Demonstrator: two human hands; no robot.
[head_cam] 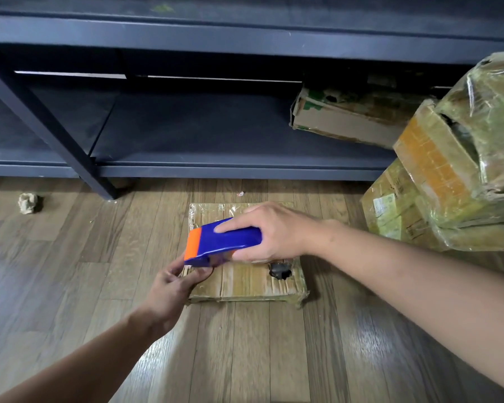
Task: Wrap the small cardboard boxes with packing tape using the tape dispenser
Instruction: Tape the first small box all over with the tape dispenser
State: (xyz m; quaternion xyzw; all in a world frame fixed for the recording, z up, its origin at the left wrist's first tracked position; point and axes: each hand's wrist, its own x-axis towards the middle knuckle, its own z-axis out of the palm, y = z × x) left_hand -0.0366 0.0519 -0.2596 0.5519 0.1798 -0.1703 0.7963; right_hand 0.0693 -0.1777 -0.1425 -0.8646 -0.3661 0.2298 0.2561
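Note:
A flat cardboard box lies on the wooden floor, its top and edges glossy with clear tape and a torn dark hole near its right front. Over it my right hand grips a blue tape dispenser with an orange band at its left end, index finger stretched along its top. My left hand pinches at the dispenser's left end by the box's left edge, where the tape end comes out; the tape itself is too clear to make out.
A dark metal shelf rack stands just behind the box, with a worn carton on its low shelf. Taped cardboard boxes are stacked at the right. A crumpled paper ball lies on the floor at the left.

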